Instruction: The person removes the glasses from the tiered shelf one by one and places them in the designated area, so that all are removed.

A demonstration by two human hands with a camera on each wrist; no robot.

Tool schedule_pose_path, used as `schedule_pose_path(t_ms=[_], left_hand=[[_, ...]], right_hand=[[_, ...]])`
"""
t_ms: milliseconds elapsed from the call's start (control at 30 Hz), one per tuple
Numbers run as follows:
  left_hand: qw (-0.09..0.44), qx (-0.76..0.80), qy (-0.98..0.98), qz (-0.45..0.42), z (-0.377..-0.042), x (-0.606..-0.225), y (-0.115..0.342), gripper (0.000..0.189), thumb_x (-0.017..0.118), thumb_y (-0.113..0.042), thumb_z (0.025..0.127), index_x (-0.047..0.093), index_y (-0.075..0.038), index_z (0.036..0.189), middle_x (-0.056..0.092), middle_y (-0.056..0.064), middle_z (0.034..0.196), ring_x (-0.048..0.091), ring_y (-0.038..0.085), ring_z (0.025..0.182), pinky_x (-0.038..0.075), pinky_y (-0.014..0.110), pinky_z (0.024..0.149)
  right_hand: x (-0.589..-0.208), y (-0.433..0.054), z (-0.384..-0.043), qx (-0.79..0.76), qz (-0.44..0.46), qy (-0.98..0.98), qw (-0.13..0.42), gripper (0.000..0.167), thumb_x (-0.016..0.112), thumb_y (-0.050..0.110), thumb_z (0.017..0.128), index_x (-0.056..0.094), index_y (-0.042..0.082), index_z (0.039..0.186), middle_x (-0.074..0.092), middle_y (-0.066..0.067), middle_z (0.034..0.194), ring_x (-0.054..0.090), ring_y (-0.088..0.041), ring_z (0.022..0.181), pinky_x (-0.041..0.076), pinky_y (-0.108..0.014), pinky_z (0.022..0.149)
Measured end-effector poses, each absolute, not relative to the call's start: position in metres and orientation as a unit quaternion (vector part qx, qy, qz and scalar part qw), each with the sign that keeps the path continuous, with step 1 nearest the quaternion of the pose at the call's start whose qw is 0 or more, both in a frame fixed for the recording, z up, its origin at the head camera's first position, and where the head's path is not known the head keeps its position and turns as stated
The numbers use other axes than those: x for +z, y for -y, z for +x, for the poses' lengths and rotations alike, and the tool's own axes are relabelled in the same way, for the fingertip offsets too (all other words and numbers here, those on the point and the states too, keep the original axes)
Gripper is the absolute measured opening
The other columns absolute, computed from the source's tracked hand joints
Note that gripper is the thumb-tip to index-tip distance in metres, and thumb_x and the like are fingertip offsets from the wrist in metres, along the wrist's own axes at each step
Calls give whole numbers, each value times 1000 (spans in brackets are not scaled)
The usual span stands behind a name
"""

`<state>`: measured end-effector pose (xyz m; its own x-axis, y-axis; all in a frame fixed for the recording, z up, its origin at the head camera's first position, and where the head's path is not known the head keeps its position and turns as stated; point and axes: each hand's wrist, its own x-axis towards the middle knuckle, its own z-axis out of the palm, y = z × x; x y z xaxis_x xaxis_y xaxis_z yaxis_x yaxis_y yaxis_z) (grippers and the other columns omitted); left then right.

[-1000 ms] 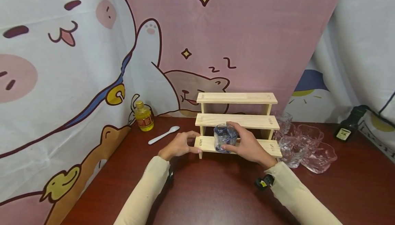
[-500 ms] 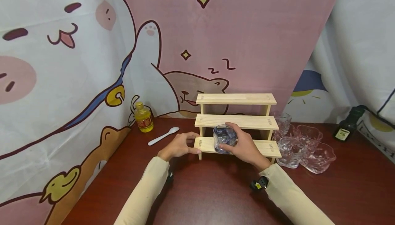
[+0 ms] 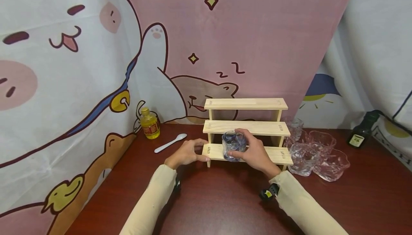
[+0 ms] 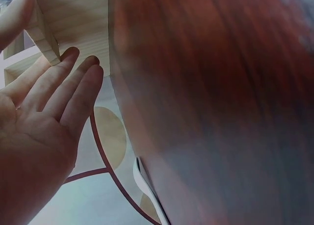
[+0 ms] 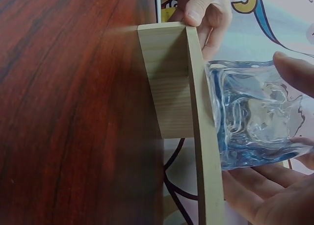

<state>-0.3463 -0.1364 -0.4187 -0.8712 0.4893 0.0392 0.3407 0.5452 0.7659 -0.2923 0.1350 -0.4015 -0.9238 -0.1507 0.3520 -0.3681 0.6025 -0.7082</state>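
A three-step wooden display rack (image 3: pixel 246 103) stands on the table. My left hand (image 3: pixel 186 153) grips the left end of its lowest step, thumb at the front corner and fingers toward the back. The left wrist view shows those fingers (image 4: pixel 64 92) stretched along the step's end. My right hand (image 3: pixel 258 152) holds a bluish clear glass cup (image 3: pixel 232 146) upright on the lowest step. Seen from the right wrist, the cup's base (image 5: pixel 218 112) lies against the board, with thumb and fingers on opposite sides of the cup.
Several clear and pinkish glass cups (image 3: pixel 331 165) cluster right of the rack. A dark green bottle (image 3: pixel 362 131) stands farther right. At left are a white spoon (image 3: pixel 170 143) and a yellow oil bottle (image 3: pixel 150 123). Printed cloth (image 3: pixel 257 31) hangs behind the table.
My right wrist and forearm have shifted slightly left. The cup stays on the lowest step, and my left hand keeps its place at the rack's end.
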Motion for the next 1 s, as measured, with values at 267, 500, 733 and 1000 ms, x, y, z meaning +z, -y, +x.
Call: schedule_pose_path(t_ms=[267,500,733,1000], left_hand=[[88,414,-873,241,-346,-419,136,57,86,-15,78,62,-8,130,67,11,130,61,31,128,48,49,109],[89,417,-871,242,-346,-420,137,56,86,-15,79,62,-9,130,67,11,130,60,31,129,49,48,108],[87,414,-873,242,-346,-418,136,55,86,-15,79,63,-9,129,67,10,130,61,29,129,49,46,109],[91,419,-871,240,-345,-419,136,56,86,-13,79,62,-8,130,67,10,130,61,30,128,49,48,108]], right_hand=[[-402,-136,-291,438,144,877,131,83,91,33,73,49,19,143,65,-15,130,66,-28,107,53,-44,87],[-400,-136,-289,447,144,873,133,83,91,31,72,50,17,143,65,-15,130,65,-29,109,53,-47,89],[-394,-141,-284,446,146,873,134,82,90,34,73,50,19,143,63,-14,136,64,-30,112,53,-46,88],[-387,-155,-274,438,147,877,130,83,90,35,74,49,18,144,58,-16,142,63,-31,114,52,-41,84]])
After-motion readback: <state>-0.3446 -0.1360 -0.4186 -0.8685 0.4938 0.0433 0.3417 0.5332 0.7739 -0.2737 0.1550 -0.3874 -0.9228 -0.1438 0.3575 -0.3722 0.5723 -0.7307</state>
